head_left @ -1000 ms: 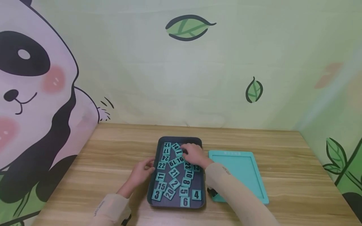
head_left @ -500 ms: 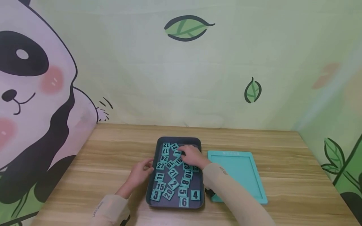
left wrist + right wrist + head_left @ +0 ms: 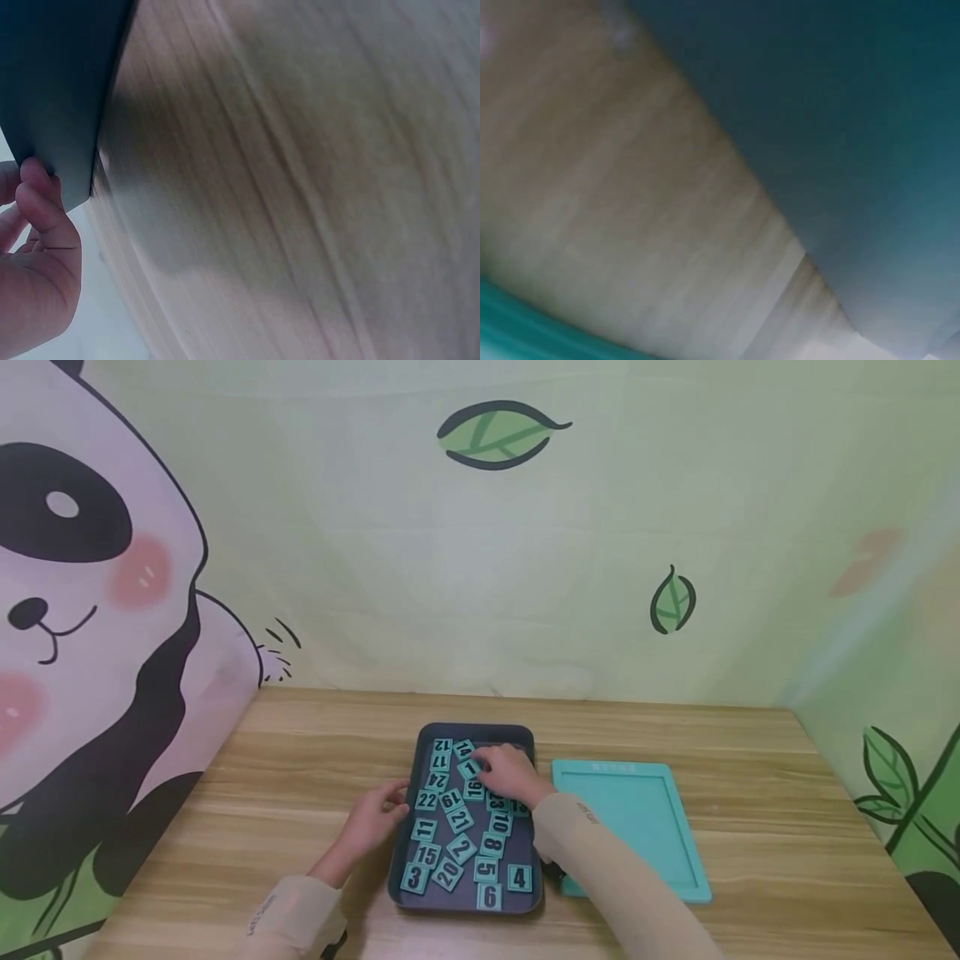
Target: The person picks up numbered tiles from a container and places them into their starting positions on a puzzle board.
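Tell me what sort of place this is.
Probably a children's play corner, or a set dressed like one: pale green wall with a black-and-white cartoon panda, light wood-grain table, and dark rectangular tray of square turquoise number tiles.

21 number tiles (image 3: 461,819) visible; right hand (image 3: 510,773) covers some of the tray (image 3: 525,845), so full tile count unclear. One tray, one board (image 3: 652,827), one surface (image 3: 315,735). Two hands, counting left hand (image 3: 371,818); two sleeves (image 3: 296,910). One panda drawing (image 3: 161,627), two leaf drawings (image 3: 498,435) on the back wall (image 3: 375,543).
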A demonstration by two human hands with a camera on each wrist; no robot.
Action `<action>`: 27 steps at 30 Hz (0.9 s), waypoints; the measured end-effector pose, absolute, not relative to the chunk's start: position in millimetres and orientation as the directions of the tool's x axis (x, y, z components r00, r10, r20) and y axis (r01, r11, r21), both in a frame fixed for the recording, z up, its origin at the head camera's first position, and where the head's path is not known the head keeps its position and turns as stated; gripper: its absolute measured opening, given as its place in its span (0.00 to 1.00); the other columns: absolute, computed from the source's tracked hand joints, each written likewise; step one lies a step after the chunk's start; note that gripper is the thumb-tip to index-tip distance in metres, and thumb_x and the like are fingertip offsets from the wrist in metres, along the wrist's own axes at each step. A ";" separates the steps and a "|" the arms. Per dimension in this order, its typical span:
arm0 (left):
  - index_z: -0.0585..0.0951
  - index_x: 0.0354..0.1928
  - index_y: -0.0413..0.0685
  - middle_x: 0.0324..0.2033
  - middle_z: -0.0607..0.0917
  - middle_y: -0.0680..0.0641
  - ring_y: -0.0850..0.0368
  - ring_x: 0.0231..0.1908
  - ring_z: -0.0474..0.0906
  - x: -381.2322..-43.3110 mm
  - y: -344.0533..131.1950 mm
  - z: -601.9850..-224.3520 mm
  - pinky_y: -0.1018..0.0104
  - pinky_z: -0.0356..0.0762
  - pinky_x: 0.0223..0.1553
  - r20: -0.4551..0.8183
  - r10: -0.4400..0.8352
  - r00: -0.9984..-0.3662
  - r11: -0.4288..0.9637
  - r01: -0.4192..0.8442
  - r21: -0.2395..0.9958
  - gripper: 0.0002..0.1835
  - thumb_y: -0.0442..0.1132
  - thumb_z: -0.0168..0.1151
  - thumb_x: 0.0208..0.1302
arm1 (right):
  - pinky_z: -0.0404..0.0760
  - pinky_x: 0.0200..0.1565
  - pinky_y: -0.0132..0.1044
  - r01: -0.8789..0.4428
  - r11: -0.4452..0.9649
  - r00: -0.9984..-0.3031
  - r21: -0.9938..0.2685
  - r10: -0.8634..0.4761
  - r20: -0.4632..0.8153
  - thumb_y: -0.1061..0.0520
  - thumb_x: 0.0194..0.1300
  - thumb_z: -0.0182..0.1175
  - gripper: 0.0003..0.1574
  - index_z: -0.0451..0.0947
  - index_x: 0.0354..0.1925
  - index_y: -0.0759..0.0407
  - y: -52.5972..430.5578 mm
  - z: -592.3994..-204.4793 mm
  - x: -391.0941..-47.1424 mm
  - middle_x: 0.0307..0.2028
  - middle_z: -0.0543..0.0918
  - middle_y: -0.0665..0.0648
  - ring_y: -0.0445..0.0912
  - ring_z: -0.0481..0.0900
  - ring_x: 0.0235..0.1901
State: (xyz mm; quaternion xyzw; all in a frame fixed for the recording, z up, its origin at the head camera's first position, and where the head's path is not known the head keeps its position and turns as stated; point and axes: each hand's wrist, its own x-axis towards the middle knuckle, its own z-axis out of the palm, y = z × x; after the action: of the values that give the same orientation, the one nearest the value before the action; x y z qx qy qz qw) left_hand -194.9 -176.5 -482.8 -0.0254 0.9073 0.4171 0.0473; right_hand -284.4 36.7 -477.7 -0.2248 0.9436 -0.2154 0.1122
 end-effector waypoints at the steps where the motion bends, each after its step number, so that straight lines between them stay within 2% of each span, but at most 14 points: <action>1: 0.69 0.57 0.44 0.41 0.79 0.42 0.47 0.43 0.76 -194.9 -176.4 -482.9 0.58 0.77 0.41 -0.108 -0.008 -0.994 0.651 -0.087 0.754 0.22 0.32 0.53 0.58 | 0.70 0.42 0.40 -0.378 0.809 -0.874 -0.450 -0.472 -0.113 0.55 0.58 0.54 0.22 0.72 0.53 0.51 36.1 -477.9 -284.6 0.33 0.79 0.51 0.44 0.70 0.33; 4: 0.69 0.57 0.45 0.42 0.79 0.42 0.47 0.43 0.76 -194.9 -176.2 -483.1 0.58 0.77 0.42 -0.113 -0.009 -0.994 0.651 -0.092 0.754 0.22 0.32 0.52 0.58 | 0.67 0.53 0.47 -0.387 0.826 -0.878 -0.410 -0.467 -0.110 0.54 0.59 0.54 0.22 0.72 0.54 0.49 34.4 -479.4 -285.2 0.43 0.80 0.54 0.47 0.72 0.43; 8: 0.69 0.58 0.46 0.42 0.79 0.43 0.48 0.44 0.76 -194.7 -176.1 -483.1 0.57 0.77 0.42 -0.122 -0.017 -0.992 0.648 -0.104 0.754 0.22 0.33 0.52 0.59 | 0.62 0.58 0.51 -0.385 0.840 -0.882 -0.383 -0.457 -0.116 0.52 0.58 0.54 0.22 0.72 0.53 0.48 33.1 -480.8 -286.1 0.51 0.77 0.54 0.51 0.69 0.51; 15: 0.68 0.58 0.46 0.42 0.78 0.42 0.47 0.44 0.76 -193.7 -175.8 -482.3 0.57 0.77 0.42 -0.129 -0.022 -0.991 0.649 -0.113 0.753 0.22 0.33 0.52 0.59 | 0.63 0.57 0.49 -0.361 0.848 -0.889 -0.388 -0.438 -0.132 0.49 0.55 0.58 0.21 0.75 0.48 0.51 33.3 -481.0 -288.7 0.47 0.78 0.54 0.50 0.69 0.48; 22: 0.68 0.58 0.46 0.42 0.78 0.42 0.46 0.45 0.75 -193.4 -175.1 -482.0 0.57 0.77 0.43 -0.139 -0.025 -0.990 0.644 -0.123 0.755 0.23 0.33 0.52 0.59 | 0.63 0.57 0.48 -0.365 0.848 -0.883 -0.384 -0.446 -0.145 0.48 0.55 0.58 0.23 0.74 0.51 0.51 35.3 -479.0 -286.0 0.49 0.76 0.55 0.50 0.68 0.49; 27: 0.67 0.59 0.46 0.43 0.78 0.42 0.46 0.45 0.75 -193.2 -174.8 -482.2 0.58 0.77 0.42 -0.141 -0.023 -0.990 0.639 -0.123 0.759 0.23 0.32 0.51 0.59 | 0.64 0.56 0.48 -0.384 0.843 -0.875 -0.376 -0.463 -0.142 0.47 0.55 0.58 0.21 0.76 0.47 0.52 36.8 -478.4 -284.2 0.45 0.76 0.55 0.49 0.69 0.47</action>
State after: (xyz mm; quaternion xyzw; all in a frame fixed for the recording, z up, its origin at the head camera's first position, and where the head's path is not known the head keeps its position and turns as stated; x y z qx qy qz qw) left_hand -193.2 -174.8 -482.2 -0.0405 0.9033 0.4230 0.0590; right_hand -284.2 36.8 -478.4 -0.2222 0.9531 -0.1708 0.1145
